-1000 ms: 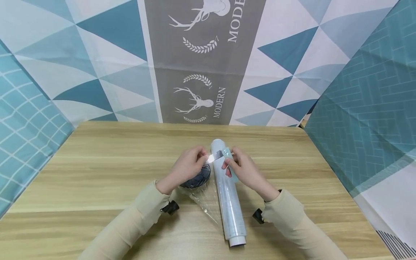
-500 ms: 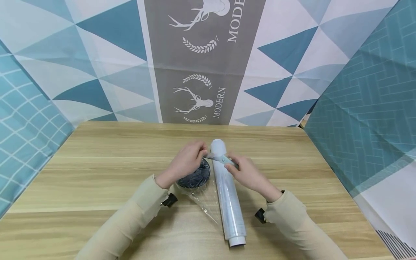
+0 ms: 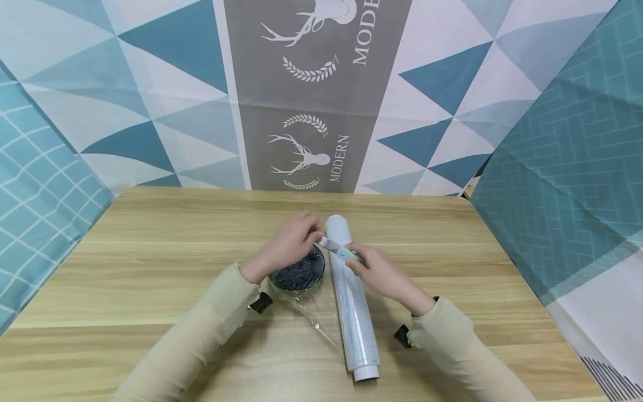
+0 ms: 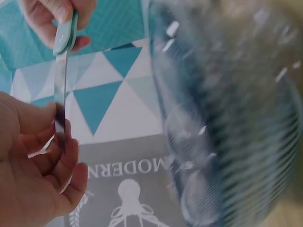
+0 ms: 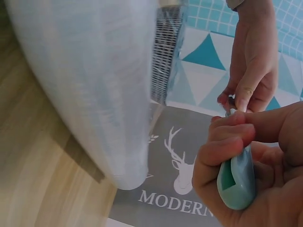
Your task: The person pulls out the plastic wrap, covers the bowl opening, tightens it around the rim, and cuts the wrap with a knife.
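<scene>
A folding knife with a pale teal handle (image 3: 350,255) is held between both hands above the upper part of a cling film roll (image 3: 355,318). My left hand (image 3: 290,244) pinches the blade (image 4: 60,90) near its tip, between thumb and fingers. Curled round the handle is my right hand (image 3: 383,274); the right wrist view shows the handle's slotted end (image 5: 236,187) poking out of that fist. Blade and handle lie nearly in one line. Below my left hand sits a round dark ribbed dish (image 3: 300,272) wrapped in clear film, partly hidden by that hand.
A loose sheet of clear film (image 3: 318,318) spreads from the dish towards the roll on the wooden table (image 3: 150,279). Patterned cloth (image 3: 301,100) hangs behind the table and at both sides.
The knife's handle has swung from an angle with the blade to nearly in line with it. My right hand has dropped slightly, and my left has risen a little, uncovering more of the dish.
</scene>
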The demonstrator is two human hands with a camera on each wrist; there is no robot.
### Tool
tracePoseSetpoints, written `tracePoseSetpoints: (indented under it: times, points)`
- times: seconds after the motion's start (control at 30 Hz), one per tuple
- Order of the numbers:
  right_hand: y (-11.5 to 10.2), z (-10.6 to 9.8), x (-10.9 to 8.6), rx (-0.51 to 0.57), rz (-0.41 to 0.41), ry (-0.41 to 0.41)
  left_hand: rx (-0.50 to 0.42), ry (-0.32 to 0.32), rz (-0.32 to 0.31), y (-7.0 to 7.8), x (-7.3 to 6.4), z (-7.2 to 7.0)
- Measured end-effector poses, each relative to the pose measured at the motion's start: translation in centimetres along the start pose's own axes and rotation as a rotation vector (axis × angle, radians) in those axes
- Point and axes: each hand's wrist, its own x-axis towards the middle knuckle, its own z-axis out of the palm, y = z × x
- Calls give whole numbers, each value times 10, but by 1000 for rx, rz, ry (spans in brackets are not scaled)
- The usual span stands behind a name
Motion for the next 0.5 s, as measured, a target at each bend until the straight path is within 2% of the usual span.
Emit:
tracePoseSetpoints:
  times: [0.13,0.3,0.4,0.5]
  points:
    - [-2,-4,3,45,34,12,-27,-1,-59,-4,8,-8]
    - [-1,-9,11,41,116,58,-60,33,-214,-11,20,-16]
    - [-2,-11,18,41,154,72,-28,5,-286,-15,27,-21]
    - [-3,-11,24,23,178,97,14,-60,-328,-20,35,-22]
